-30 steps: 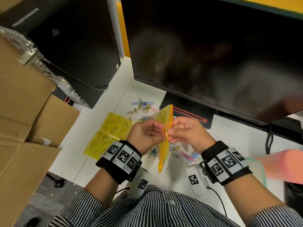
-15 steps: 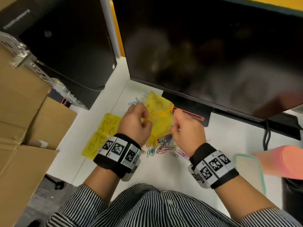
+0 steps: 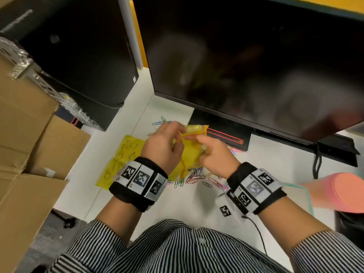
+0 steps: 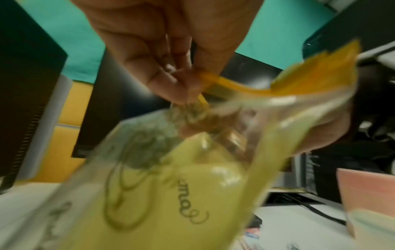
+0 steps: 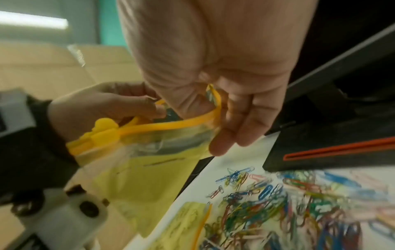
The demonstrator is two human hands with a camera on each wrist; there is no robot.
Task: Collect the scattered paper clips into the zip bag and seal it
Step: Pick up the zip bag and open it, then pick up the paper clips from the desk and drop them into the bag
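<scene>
I hold a yellow zip bag (image 3: 190, 154) with an orange zip strip above the white desk, its mouth pulled apart. My left hand (image 3: 167, 142) pinches one lip of the mouth (image 4: 205, 77). My right hand (image 3: 208, 152) pinches the other lip (image 5: 215, 108). The orange slider (image 5: 104, 133) sits at the left end of the strip. Colourful paper clips (image 3: 197, 177) lie scattered on the desk under and around the bag, in a dense heap (image 5: 288, 211) in the right wrist view. The bag's inside looks empty as far as I can see.
A second yellow printed bag (image 3: 120, 160) lies flat on the desk to the left. A black monitor (image 3: 256, 62) and its base (image 3: 222, 131) stand just behind the clips. A computer tower (image 3: 74, 52) and cardboard boxes (image 3: 25, 146) are at left, a pink object (image 3: 340, 192) at right.
The bag went from hanging edge-on between both hands to being lowered toward the clips, with its mouth pulled open. Both hands moved forward and down.
</scene>
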